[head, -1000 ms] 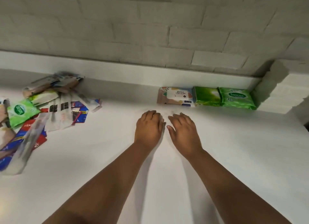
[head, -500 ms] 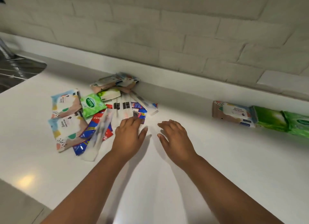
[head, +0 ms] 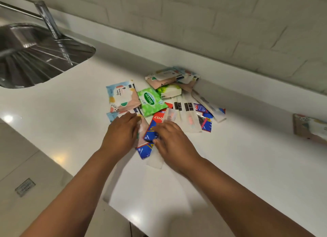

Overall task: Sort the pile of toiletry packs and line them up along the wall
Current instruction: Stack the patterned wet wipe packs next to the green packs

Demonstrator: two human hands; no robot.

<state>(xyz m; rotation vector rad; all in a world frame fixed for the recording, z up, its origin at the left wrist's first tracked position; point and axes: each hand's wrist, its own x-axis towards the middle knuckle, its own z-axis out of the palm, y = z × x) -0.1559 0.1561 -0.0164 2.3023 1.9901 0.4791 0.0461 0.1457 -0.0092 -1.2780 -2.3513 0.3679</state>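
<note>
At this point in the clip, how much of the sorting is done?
Little. One patterned pack lies along the wall at right. The left hand and right hand are on the pile, touching its nearest packs. Nearly the whole pile remains.

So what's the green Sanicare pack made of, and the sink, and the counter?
The green Sanicare pack looks like soft, printed plastic film; it is flat and a little shiny. The sink looks like brushed steel: silvery grey with streaky reflections. The counter looks like glossy white stone or some solid surface; lamp glints show on it, but which one is unclear.
</note>
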